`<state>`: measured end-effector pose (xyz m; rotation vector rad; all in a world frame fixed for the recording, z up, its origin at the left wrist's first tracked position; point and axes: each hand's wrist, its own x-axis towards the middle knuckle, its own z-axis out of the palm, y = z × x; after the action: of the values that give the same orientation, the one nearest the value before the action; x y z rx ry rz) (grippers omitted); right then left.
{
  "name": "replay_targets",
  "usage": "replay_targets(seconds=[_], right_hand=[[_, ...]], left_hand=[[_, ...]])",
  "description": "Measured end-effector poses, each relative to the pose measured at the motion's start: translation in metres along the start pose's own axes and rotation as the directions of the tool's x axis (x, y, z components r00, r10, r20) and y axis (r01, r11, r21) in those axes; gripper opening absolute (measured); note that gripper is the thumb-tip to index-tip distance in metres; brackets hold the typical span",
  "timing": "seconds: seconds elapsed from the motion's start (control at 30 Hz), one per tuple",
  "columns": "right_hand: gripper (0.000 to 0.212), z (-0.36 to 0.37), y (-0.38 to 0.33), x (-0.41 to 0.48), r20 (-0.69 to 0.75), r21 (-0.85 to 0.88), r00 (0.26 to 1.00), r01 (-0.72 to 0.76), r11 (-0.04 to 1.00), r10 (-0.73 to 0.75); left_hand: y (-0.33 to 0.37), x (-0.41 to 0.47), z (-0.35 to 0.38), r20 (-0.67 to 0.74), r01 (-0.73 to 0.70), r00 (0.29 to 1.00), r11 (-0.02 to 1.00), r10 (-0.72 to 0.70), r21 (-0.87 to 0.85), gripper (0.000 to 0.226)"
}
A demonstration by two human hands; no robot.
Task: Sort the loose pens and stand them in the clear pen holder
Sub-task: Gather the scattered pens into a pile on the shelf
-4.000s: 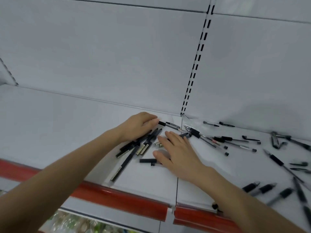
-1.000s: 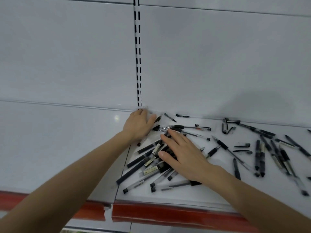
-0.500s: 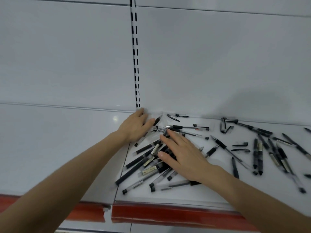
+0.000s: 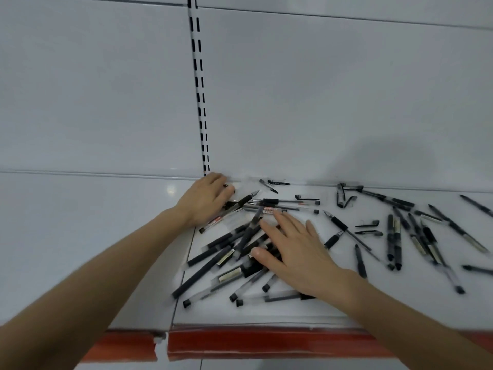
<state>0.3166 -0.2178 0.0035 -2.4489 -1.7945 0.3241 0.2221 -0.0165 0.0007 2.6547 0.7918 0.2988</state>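
Several black and clear pens lie in a loose pile (image 4: pixel 226 259) on the white shelf (image 4: pixel 80 236). My right hand (image 4: pixel 296 252) lies flat on top of the pile with straight, spread fingers. My left hand (image 4: pixel 206 200) rests palm down at the back of the pile, near the shelf's rear wall, its fingers over the ends of a few pens. More pens are scattered to the right (image 4: pixel 416 233), with loose caps (image 4: pixel 368 228) among them. No clear pen holder is in view.
The shelf's red front edge (image 4: pixel 240 343) runs below the pile. A slotted upright rail (image 4: pixel 200 89) climbs the white back wall above my left hand. A seam between shelf panels (image 4: pixel 184 276) passes under the pile's left side.
Since 4 seconds ago the view swung right, showing more scattered pens. In the last second my left hand slid slightly left along the back; my right hand stays flat on the pile.
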Motion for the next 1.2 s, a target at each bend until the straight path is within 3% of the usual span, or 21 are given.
replay_targets(seconds=[0.13,0.3,0.4,0.5,0.6,0.77,0.9,0.97,1.03,1.2], right_hand=[[0.070,0.002,0.004,0.003,0.029,-0.017,0.997,-0.070,0.997,0.071],[0.068,-0.001,0.005,0.006,-0.065,0.090,0.998,-0.006,0.996,0.012],[0.078,-0.010,0.020,-0.017,-0.102,0.147,0.994,-0.033,0.989,0.048],[0.095,-0.012,0.039,-0.050,0.031,0.136,0.995,-0.102,0.985,0.099],[0.108,-0.007,0.046,-0.064,0.121,0.093,0.990,-0.085,0.992,0.073],[0.089,0.002,0.035,-0.043,0.032,-0.037,0.995,-0.097,0.995,0.099],[0.063,-0.001,0.028,-0.021,-0.096,-0.050,0.979,-0.185,0.981,0.180],[0.066,-0.007,0.031,-0.027,-0.178,0.026,0.959,-0.219,0.975,0.220],[0.073,-0.012,0.041,-0.045,-0.217,0.112,0.926,-0.291,0.950,0.309],[0.079,-0.005,0.074,-0.080,-0.103,0.131,0.806,-0.570,0.811,0.583]], left_hand=[[0.012,0.003,0.007,0.026,-0.074,0.997,0.996,0.075,-0.043,0.046],[0.018,-0.005,0.007,0.036,-0.125,0.991,0.981,0.132,-0.146,0.049],[0.006,-0.024,-0.002,0.068,-0.124,0.989,0.986,0.132,-0.114,0.080],[0.005,-0.053,-0.008,0.283,-0.148,0.946,0.987,0.159,-0.059,0.114],[0.020,-0.067,-0.002,0.375,-0.212,0.905,0.977,0.200,-0.010,0.119],[0.048,-0.064,0.024,0.291,-0.311,0.918,0.944,0.269,0.109,0.116],[0.066,-0.052,0.035,0.171,-0.332,0.931,0.942,0.321,0.040,0.106],[0.064,-0.055,0.029,0.185,-0.287,0.940,0.958,0.286,-0.026,0.112],[0.057,-0.065,0.022,0.231,-0.287,0.934,0.958,0.273,0.026,0.114],[0.064,-0.074,0.025,0.304,-0.318,0.915,0.938,0.266,0.138,0.113]])
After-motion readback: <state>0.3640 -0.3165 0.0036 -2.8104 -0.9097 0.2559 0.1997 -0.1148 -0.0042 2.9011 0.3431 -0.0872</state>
